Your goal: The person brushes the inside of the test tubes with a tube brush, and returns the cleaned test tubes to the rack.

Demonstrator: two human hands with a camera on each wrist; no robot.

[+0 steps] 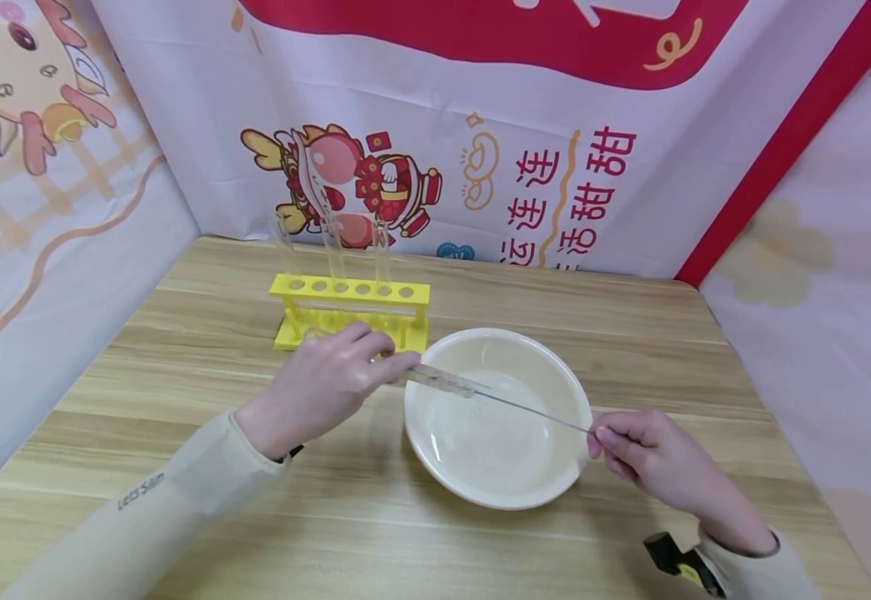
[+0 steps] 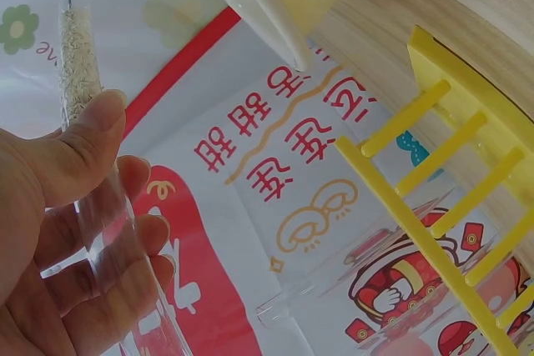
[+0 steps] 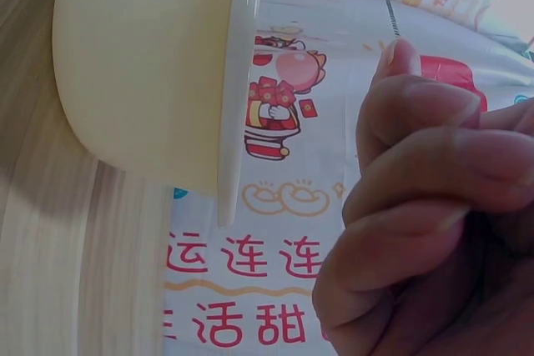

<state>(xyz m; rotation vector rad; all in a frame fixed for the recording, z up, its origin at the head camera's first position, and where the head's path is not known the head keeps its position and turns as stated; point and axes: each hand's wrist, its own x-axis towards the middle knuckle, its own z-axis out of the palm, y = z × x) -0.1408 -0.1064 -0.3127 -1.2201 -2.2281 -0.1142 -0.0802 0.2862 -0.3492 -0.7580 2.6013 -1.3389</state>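
My left hand (image 1: 330, 375) grips a clear glass test tube (image 2: 125, 252), which tilts over a cream basin (image 1: 422, 454). Inside the tube, close to its mouth, are the white bristles of a test tube brush (image 2: 79, 64). The brush's thin twisted wire handle (image 1: 533, 409) runs out of the mouth to the right, across the basin. My right hand (image 1: 653, 458) pinches that wire near its end, beside the basin's right rim. In the right wrist view the wire (image 3: 389, 4) rises from the fingertips, and the curled fingers hide its end.
Behind the left hand stands a yellow test tube rack (image 1: 348, 287) with several upright glass tubes (image 1: 334, 250). All this is on a wooden table (image 1: 555, 550). Printed cloth (image 1: 435, 108) hangs along the back and both sides.
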